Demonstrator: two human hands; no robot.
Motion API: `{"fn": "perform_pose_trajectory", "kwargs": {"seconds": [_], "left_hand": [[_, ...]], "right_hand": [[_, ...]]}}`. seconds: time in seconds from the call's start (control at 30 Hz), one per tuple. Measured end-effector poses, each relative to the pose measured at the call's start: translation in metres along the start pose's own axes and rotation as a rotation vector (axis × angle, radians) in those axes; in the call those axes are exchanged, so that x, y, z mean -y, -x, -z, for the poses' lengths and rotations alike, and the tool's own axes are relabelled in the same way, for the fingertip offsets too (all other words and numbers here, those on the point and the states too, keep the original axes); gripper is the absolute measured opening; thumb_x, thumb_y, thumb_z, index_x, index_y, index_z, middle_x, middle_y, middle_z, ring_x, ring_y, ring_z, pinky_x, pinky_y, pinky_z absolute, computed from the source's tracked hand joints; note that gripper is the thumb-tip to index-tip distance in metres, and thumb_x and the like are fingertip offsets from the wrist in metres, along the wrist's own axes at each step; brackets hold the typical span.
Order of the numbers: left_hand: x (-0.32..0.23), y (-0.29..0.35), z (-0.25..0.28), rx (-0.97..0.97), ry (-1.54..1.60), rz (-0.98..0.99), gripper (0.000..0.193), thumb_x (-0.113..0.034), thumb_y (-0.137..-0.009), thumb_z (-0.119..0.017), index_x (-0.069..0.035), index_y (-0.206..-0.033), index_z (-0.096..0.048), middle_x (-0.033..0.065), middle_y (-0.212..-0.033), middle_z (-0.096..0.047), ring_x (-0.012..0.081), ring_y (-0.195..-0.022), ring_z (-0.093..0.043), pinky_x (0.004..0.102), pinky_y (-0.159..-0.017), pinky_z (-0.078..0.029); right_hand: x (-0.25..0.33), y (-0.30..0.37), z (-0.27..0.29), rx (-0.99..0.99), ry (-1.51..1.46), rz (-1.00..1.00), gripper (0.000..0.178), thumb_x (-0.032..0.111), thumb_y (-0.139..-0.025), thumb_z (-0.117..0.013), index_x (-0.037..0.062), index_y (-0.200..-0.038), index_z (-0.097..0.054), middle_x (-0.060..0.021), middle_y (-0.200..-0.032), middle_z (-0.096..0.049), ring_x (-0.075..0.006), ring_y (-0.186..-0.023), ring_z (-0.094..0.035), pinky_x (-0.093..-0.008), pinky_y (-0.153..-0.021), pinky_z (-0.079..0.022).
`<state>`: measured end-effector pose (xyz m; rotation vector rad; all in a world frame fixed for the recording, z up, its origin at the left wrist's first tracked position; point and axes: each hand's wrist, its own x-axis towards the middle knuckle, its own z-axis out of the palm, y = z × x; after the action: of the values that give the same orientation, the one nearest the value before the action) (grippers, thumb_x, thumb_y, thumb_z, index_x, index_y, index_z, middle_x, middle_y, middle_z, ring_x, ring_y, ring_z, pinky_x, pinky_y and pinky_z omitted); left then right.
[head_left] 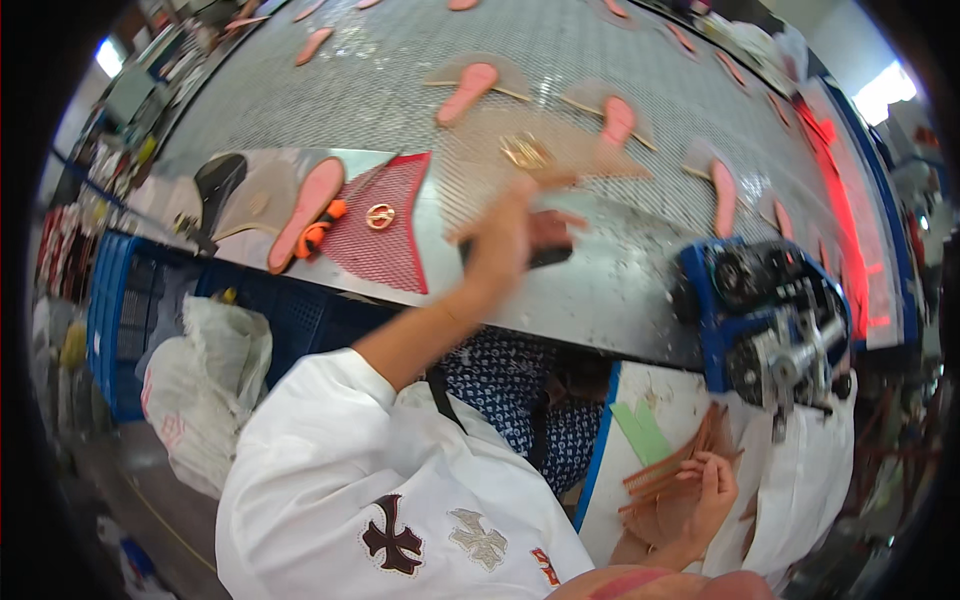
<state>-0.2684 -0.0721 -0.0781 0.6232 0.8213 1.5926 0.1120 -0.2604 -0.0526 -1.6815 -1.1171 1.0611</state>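
My left hand (510,225), smeared by motion, reaches over the metal edge of the worktable. Just beyond it is a beige see-through mesh piece (480,150) with a gold ornament (525,151); whether the fingers grip it cannot be made out. A dark object (549,252) shows beside the fingers. Down at the right, my right hand (710,495) has curled fingers against a stack of brown strip-like pieces (668,472); what the fingertips hold is hidden. Left of my left hand lies a red mesh piece (395,250) with a round gold ornament (380,217).
A pink insole (318,195) and orange-handled tool (322,228) lie left. More pink insoles (468,92) spread over the mesh-covered surface. A blue-and-black machine (765,300) stands right, above a white side surface with green strips (642,432). A blue crate (115,320) is below left.
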Motion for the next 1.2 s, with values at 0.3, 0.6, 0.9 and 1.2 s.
{"fn": "perform_pose_trajectory", "kwargs": {"seconds": [0.3, 0.6, 0.9, 1.2], "left_hand": [[-0.246, -0.226, 0.254, -0.618, -1.736, -1.247, 0.040, -0.012, -0.097, -0.050, -0.006, -0.136, -0.052, 0.0209, -0.132, -0.058, 0.0362, -0.117, -0.060, 0.0470, -0.090, -0.053], [-0.129, -0.362, 0.336, -0.074, -1.904, -0.775, 0.069, -0.007, -0.082, -0.058, -0.003, -0.148, -0.039, 0.0234, -0.148, -0.043, 0.0405, -0.138, -0.039, 0.0483, -0.116, -0.030], [-0.067, -0.324, 0.133, 0.342, -1.401, -0.552, 0.058, -0.003, -0.096, -0.052, -0.003, -0.151, -0.034, 0.0141, -0.153, -0.039, 0.0309, -0.132, -0.049, 0.0404, -0.105, -0.045], [0.042, -0.167, -0.139, 1.113, -1.158, -0.458, 0.045, 0.005, -0.093, -0.051, -0.002, -0.137, -0.052, 0.0116, -0.128, -0.062, 0.0200, -0.109, -0.065, 0.0347, -0.099, -0.046]], "right_hand": [[0.043, -0.059, -0.146, 0.351, 0.008, -0.042, 0.018, 0.008, -0.098, -0.058, -0.0061, -0.106, -0.065, -0.0139, -0.088, -0.070, -0.0158, -0.074, -0.066, -0.0287, -0.073, -0.053], [0.027, -0.091, -0.195, 0.208, 0.036, -0.106, 0.017, 0.005, -0.095, -0.059, -0.0051, -0.107, -0.067, -0.0112, -0.091, -0.071, -0.0138, -0.075, -0.066, -0.0260, -0.072, -0.052], [-0.023, -0.087, -0.069, -0.373, -0.144, -0.107, 0.022, 0.015, -0.099, -0.058, -0.0038, -0.102, -0.069, -0.0098, -0.082, -0.070, -0.0123, -0.067, -0.062, -0.0248, -0.063, -0.051], [-0.132, -0.011, 0.192, -0.903, 0.341, 0.051, 0.031, 0.019, -0.098, -0.059, 0.0017, -0.123, -0.065, -0.0117, -0.127, -0.064, -0.0219, -0.117, -0.059, -0.0313, -0.101, -0.043]]}}
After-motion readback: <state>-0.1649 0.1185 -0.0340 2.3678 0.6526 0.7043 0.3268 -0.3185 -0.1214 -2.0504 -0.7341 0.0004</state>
